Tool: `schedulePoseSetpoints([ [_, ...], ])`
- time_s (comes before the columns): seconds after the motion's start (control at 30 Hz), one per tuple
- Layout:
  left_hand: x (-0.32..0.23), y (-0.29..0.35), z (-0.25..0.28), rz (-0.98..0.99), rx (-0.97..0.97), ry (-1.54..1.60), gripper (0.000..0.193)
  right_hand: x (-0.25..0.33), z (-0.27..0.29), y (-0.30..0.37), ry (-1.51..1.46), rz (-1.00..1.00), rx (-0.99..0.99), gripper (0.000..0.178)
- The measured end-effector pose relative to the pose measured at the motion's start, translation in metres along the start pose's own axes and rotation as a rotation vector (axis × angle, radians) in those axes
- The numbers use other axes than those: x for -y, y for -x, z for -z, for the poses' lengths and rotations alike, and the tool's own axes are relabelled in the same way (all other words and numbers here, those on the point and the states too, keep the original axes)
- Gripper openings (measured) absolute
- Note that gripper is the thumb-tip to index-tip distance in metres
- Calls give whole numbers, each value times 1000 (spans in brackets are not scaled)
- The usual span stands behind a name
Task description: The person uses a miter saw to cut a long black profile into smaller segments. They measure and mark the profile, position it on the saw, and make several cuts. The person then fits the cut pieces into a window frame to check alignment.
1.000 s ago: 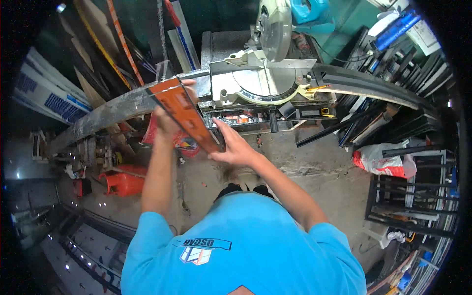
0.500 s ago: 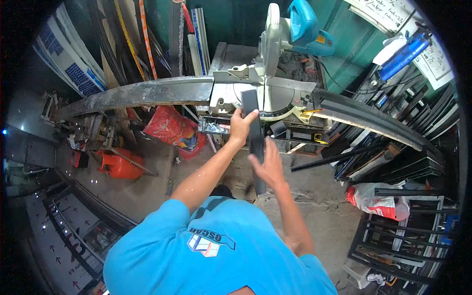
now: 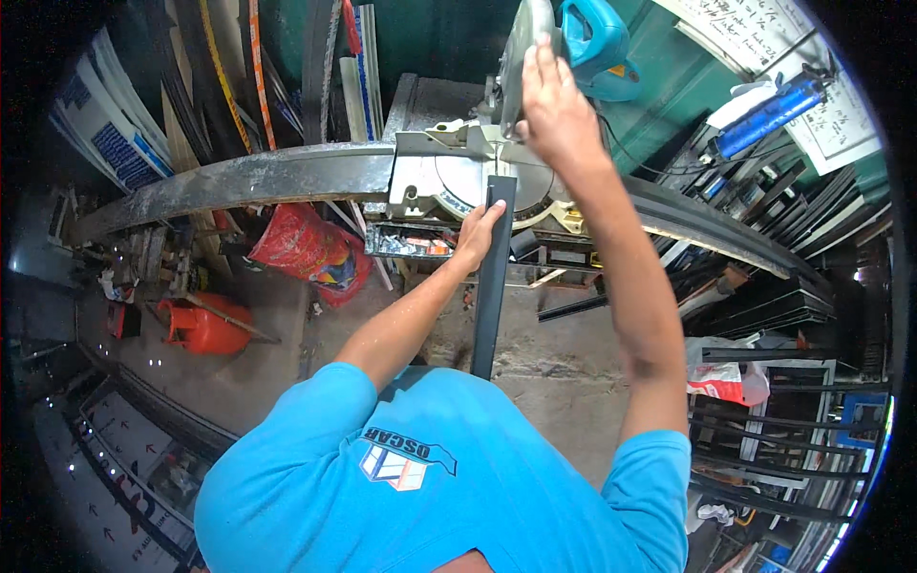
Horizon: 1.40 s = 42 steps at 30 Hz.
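Observation:
My left hand point(image 3: 475, 237) grips a long dark profile bar point(image 3: 491, 286), with the thumb along its top face. The bar's far end rests over the round table point(image 3: 457, 180) of a mitre saw; its near end reaches back to my shirt. Raised over the saw table is the pale round blade guard point(image 3: 514, 72), in front of the blue motor housing point(image 3: 594, 38). My right hand point(image 3: 562, 119) lies against the guard's right side with fingers stretched out. It hides part of the saw head and fence. Whether its fingertips press on the guard I cannot tell.
Long dark support rails point(image 3: 277, 177) run out to both sides of the saw. A red sack point(image 3: 310, 250) and an orange gas cylinder point(image 3: 210, 323) stand on the floor at left. Profile lengths lean at the back left. Framed pieces and a plastic bag point(image 3: 726, 382) are at right.
My right hand has left the bar's side and reached forward and up to the saw's blade guard. My left hand keeps hold of the bar, whose near end has swung slightly left.

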<state>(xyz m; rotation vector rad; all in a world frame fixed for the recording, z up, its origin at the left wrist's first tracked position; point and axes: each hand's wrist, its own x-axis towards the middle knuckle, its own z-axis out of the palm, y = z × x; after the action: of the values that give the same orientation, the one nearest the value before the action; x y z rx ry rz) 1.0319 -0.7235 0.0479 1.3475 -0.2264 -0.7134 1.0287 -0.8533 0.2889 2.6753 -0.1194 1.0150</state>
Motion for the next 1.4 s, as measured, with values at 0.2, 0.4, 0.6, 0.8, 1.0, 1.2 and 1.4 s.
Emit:
schedulePoseSetpoints([
  [0.2, -7, -2, 4, 37, 70, -78, 50, -18, 42, -60, -91, 24, 295, 109],
  [0.4, 1, 3, 7, 70, 233, -119, 51, -50, 24, -79, -72, 77, 330, 56],
  [0.6, 19, -10, -1, -79, 88, -50, 43, -45, 45, -95, -98, 125, 407, 58],
  [0.8, 10, -23, -10, -227, 0, -17, 39, -46, 70, -150, 251, 157, 498, 57],
  [1.0, 27, -18, -14, -218, 57, -116, 38, -110, 56, -169, -306, -472, 810, 63],
  [1.2, 34, -16, -4, -137, 35, -35, 43, -131, 16, -186, -567, -629, 1032, 62],
  [1.4, 19, -29, -1, -120, 54, -118, 39, -136, 0, -194, -572, -922, 1126, 91],
])
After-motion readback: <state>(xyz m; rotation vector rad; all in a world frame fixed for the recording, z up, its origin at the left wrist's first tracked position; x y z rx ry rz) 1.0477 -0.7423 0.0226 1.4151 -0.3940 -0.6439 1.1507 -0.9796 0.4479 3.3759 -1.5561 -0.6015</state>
